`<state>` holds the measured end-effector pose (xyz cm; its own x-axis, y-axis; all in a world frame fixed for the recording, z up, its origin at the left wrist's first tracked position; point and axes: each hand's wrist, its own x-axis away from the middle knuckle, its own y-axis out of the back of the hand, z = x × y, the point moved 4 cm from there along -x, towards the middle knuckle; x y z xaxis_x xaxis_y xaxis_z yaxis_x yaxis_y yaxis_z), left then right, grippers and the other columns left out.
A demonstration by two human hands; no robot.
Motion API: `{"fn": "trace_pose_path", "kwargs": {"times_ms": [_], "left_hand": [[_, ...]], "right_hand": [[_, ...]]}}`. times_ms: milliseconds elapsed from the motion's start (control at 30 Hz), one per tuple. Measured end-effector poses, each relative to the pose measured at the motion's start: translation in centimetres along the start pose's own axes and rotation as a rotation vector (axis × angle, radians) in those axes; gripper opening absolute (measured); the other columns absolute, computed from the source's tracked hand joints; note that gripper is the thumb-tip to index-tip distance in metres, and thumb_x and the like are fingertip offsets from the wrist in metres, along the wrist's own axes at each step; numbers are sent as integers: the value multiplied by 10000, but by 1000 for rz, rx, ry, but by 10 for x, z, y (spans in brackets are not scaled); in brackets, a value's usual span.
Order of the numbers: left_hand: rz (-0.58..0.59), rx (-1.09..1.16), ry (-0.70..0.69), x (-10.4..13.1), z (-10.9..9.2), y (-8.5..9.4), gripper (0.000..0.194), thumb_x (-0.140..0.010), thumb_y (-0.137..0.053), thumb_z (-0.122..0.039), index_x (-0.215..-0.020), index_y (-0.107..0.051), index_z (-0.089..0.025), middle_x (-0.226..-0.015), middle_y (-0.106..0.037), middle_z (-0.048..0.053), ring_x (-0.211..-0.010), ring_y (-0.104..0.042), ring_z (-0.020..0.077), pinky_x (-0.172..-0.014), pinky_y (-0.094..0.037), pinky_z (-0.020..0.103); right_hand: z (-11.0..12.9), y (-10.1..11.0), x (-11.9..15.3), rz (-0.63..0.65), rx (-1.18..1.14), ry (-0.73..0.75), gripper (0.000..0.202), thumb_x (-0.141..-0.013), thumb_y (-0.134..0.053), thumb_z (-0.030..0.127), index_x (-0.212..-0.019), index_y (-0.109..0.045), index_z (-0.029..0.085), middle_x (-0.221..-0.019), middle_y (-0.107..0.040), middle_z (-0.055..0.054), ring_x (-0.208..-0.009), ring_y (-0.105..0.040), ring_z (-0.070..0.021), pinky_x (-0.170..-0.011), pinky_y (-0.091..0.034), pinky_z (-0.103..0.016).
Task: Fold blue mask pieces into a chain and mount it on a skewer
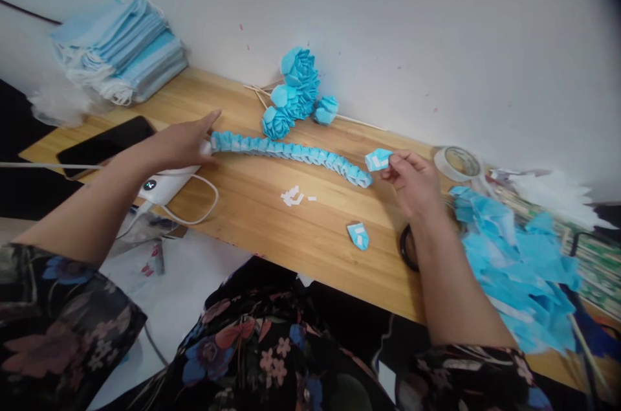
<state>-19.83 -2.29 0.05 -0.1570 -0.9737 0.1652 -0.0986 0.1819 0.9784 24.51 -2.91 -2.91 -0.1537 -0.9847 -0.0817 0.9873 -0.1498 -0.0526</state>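
Observation:
A long curved row of overlapping blue petals (pixel 291 152) lies across the wooden table. My left hand (pixel 187 144) rests at its left end, one finger stretched out and the others partly hidden. To the right of the row, my right hand (pixel 414 181) pinches a single blue petal (pixel 378 159) that bears white strips, just off the row's right end. Another blue petal with white strips (pixel 358 236) lies nearer the table's front edge. Small white tape pieces (pixel 292 196) are scattered in front of the row.
Blue flowers on sticks (pixel 297 90) lie by the wall. Stacked face masks (pixel 119 48), a black phone (pixel 107 144) and a cabled white power bank (pixel 169 184) are at left. A tape roll (pixel 456 163) and crumpled blue sheets (pixel 519 262) sit at right.

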Motion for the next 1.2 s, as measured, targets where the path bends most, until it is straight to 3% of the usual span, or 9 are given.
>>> {"fn": "trace_pose_path", "kwargs": {"times_ms": [167,300,500,600,733,833,967,1100,1200], "left_hand": [[-118,-13,-64,-15,-14,-2,891,-860,-693,-221,-1620,-232,-163,-1319,-677,114,-1002,-614,222,-949,-439,325],[-160,-51,-115,-30,-14,4,814,-844,-659,-107,-1585,-325,-150,-1457,-586,132,-1111,-574,213,-1046,-392,337],[-2,88,-156,-43,15,7,977,-770,-816,-298,-1589,-297,-177,-1451,-598,128,-1131,-576,210,-1021,-433,338],[-131,186,-163,-34,10,21,912,-794,-778,-425,-1553,-374,-122,-1477,-572,161,-1214,-551,251,-1079,-416,408],[-375,366,-212,-7,-46,43,611,-876,-646,-445,-1397,-594,-130,-1366,-659,150,-1153,-616,261,-1075,-438,432],[-286,662,-383,10,-109,41,437,-878,-631,-460,-1215,-722,-198,-1187,-750,89,-959,-687,203,-922,-535,345],[-211,830,-440,10,-175,22,333,-887,-617,-428,-1088,-761,-206,-1118,-765,70,-933,-681,194,-802,-557,302],[-169,1002,-485,-8,-213,-2,358,-863,-622,-408,-1100,-755,-175,-1113,-754,92,-909,-668,198,-712,-554,278],[-73,1126,-479,-15,-226,-17,363,-865,-613,-425,-1072,-753,-162,-1027,-753,81,-815,-649,177,-622,-542,253]], "right_hand": [[-4,0,0,23,16,-4,355,-641,-879,476,-713,-657,209,-619,-594,38,-559,-551,-93,-571,-502,-234],[-4,2,0,20,22,-10,337,-637,-873,458,-723,-663,210,-624,-595,37,-567,-557,-96,-576,-499,-235],[-3,2,0,12,16,-21,301,-646,-866,436,-709,-676,212,-618,-610,35,-567,-557,-98,-590,-507,-241],[-4,1,0,5,6,-19,291,-645,-866,423,-712,-677,212,-612,-608,42,-560,-556,-95,-592,-509,-237],[0,-5,4,1,38,2,248,-660,-835,393,-715,-678,210,-615,-619,49,-555,-560,-92,-593,-504,-230],[7,-14,11,30,85,37,227,-698,-794,398,-724,-672,209,-619,-624,48,-566,-567,-95,-607,-505,-234],[19,-27,22,90,167,102,228,-741,-757,420,-739,-664,212,-617,-622,45,-574,-563,-102,-579,-482,-229],[25,-31,29,117,233,156,238,-789,-721,441,-758,-658,213,-630,-616,36,-579,-552,-107,-573,-462,-236],[25,-31,31,139,251,163,243,-830,-686,449,-801,-667,208,-653,-614,29,-605,-546,-111,-594,-457,-243]]}}
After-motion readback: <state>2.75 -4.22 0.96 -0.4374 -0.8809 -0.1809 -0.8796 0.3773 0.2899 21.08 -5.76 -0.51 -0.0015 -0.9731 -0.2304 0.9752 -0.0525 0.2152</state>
